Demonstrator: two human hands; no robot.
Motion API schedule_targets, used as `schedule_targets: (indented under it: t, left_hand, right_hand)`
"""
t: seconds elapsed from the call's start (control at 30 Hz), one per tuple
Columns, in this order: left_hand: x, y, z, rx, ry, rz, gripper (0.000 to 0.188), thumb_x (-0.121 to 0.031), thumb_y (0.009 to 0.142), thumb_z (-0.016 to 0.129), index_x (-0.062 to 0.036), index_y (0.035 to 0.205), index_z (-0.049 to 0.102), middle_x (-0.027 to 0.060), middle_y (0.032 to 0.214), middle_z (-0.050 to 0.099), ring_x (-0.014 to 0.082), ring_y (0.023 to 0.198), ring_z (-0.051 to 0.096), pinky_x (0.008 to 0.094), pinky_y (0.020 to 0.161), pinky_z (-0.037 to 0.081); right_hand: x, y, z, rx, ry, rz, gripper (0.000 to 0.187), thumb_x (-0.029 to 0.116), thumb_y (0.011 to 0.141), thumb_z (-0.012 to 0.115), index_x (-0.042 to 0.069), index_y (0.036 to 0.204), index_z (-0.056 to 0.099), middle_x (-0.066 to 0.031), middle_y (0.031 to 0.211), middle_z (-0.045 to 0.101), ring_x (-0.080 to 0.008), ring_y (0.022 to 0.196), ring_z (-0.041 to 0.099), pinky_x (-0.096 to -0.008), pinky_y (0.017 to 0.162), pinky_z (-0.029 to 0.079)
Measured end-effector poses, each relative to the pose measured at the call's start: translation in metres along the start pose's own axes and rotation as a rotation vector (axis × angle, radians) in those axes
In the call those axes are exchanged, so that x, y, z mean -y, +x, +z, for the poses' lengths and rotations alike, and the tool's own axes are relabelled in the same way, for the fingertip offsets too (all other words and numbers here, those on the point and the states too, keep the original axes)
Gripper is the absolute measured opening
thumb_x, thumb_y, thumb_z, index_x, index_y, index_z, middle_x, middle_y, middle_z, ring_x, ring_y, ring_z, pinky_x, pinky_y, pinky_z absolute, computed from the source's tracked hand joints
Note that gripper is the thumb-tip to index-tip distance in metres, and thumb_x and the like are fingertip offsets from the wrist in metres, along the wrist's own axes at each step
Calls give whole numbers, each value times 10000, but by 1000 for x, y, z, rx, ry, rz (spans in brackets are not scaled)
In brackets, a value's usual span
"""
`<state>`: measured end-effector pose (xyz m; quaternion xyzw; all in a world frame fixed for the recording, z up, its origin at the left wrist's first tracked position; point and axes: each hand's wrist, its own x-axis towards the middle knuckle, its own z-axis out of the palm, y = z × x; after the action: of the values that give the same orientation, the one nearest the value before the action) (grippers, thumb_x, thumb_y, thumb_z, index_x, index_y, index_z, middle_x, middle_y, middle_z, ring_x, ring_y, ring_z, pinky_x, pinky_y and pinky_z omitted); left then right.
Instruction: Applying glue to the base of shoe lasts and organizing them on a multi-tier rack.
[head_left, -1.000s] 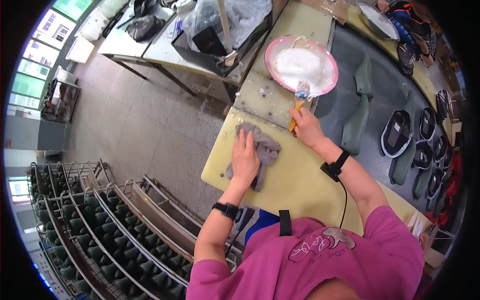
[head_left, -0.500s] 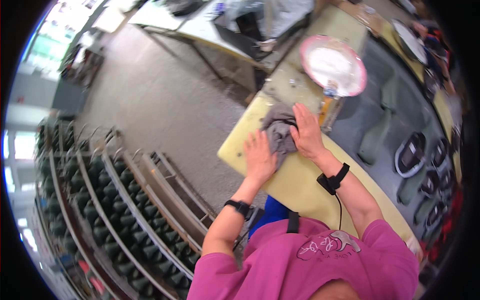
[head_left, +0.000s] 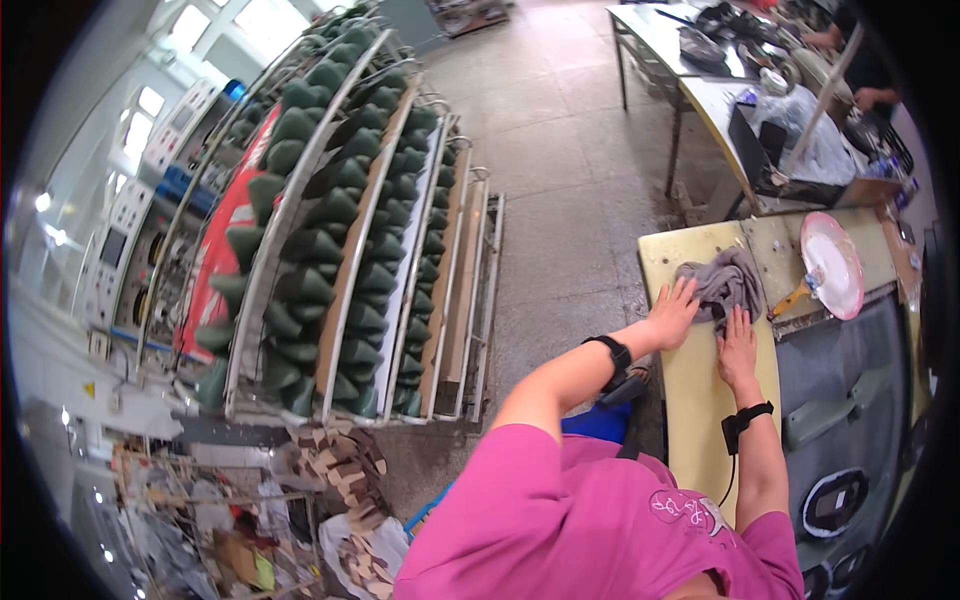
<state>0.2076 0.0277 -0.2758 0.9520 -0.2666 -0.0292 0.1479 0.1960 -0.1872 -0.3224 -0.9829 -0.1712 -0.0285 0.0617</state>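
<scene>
A crumpled grey-brown cloth [head_left: 728, 278] lies on the far end of a pale yellow padded bench [head_left: 705, 400]. My left hand [head_left: 672, 315] rests at the cloth's near left edge with its fingers stretched out. Against the near side of the cloth lies my right hand [head_left: 738, 350], flat, fingers extended. Neither hand is closed round anything. To the right of the cloth stands a white basin with a pink rim [head_left: 845, 290]. A brush with a yellow handle [head_left: 792, 300] leans at its edge.
Right of the bench runs a grey surface [head_left: 800, 370] bearing green strips and dark oval pieces [head_left: 832, 503]. At left stands a tall rack [head_left: 345, 200] full of dark green shoe-shaped forms. Beyond, a white table [head_left: 715, 110] holds a black crate and plastic bags; another person [head_left: 870, 95] is there.
My view has swung to the left, so the rack fills more of the picture and the bench sits farther right. Both hands are still at the cloth, the right one now at its near edge.
</scene>
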Motion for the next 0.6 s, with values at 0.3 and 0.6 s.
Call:
schedule_targets:
  t: [0.3, 0.6]
  left_hand:
    - [51, -89, -218, -165, 126, 60, 540, -167, 776, 585, -25, 1265, 406, 257, 1355, 306, 398, 1283, 280, 492, 1022, 283]
    - [145, -262, -490, -295, 603, -66, 406, -164, 747, 609, 26, 1101, 550, 198, 1137, 536, 343, 1077, 503, 376, 926, 409]
  right_hand:
    - [13, 25, -52, -36, 213, 40, 547, 119, 783, 586, -2, 1276, 383, -202, 1332, 393, -360, 1182, 422, -430, 944, 370]
    - [334, 153, -225, -26, 774, -718, 458, 144, 818, 592, 9, 1229, 441, -226, 1101, 580, -347, 1063, 547, -382, 892, 428]
